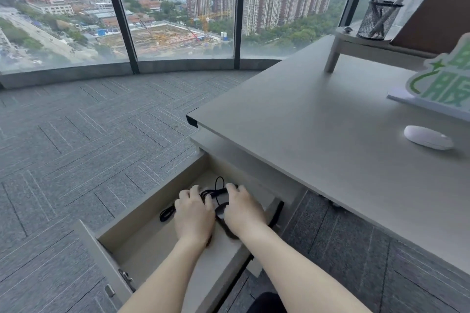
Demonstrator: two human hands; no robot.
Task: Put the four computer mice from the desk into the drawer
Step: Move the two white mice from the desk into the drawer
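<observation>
Both hands were down inside the open drawer (142,213), low and near in the scene. The left hand (194,213) and the right hand (243,211) lay close together, palms down, over dark mice (221,211) and their black cables (166,213). The fingers were curled over the mice, but I could not tell if they were gripping them or just pressing on them. The hands hid most of the pile, so it was hard to count how many mice were in there, maybe two or three.

One white mouse (428,137) sat alone on the surface (318,129), far off to the right and well apart from the hands. It looked like the job was not finished.

Things could go wrong from here. A loop of cable lay near the left wall of the drawer. If it hung over the edge, it might get pinched when the drawer closed. A finger could also catch in a cable and pull a mouse back out. And the white mouse might be forgotten, being so far to the side
</observation>
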